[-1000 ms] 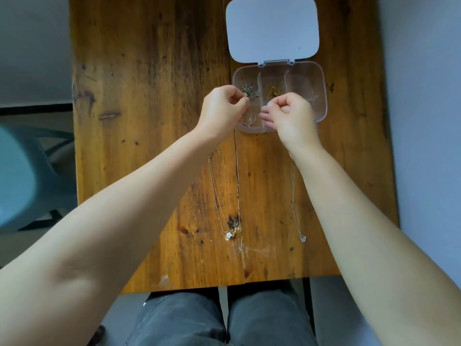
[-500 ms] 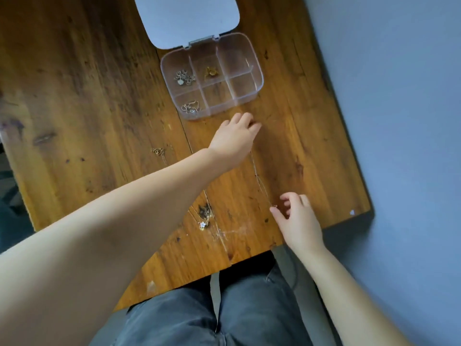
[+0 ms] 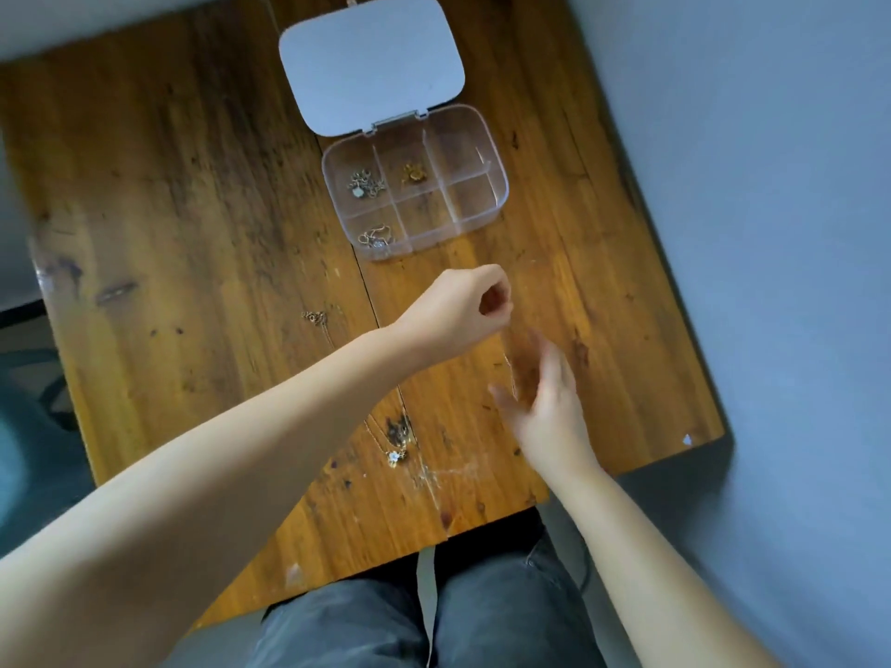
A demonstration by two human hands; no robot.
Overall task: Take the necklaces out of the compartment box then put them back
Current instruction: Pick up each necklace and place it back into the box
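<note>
The clear compartment box (image 3: 487,209) lies open at the table's far middle, its white lid (image 3: 371,65) folded back. Three of its compartments hold bunched necklaces: a silver one (image 3: 366,185), a gold one (image 3: 414,173) and another silver one (image 3: 376,237). My left hand (image 3: 458,313) is below the box, fingers pinched on a thin chain (image 3: 506,359) that runs down toward my right hand (image 3: 545,402). The right hand is blurred, its fingers apart beside the chain's lower part. A second necklace (image 3: 396,456) lies stretched out on the table, partly under my left forearm.
The wooden table (image 3: 193,233) has a seam down the middle and a near edge just above my lap. A grey wall runs along its right side. A chair shows past the left edge.
My left hand has closed from flat into a pinch on the chain's upper end. My right hand has moved up the table toward it. The view has swung.
</note>
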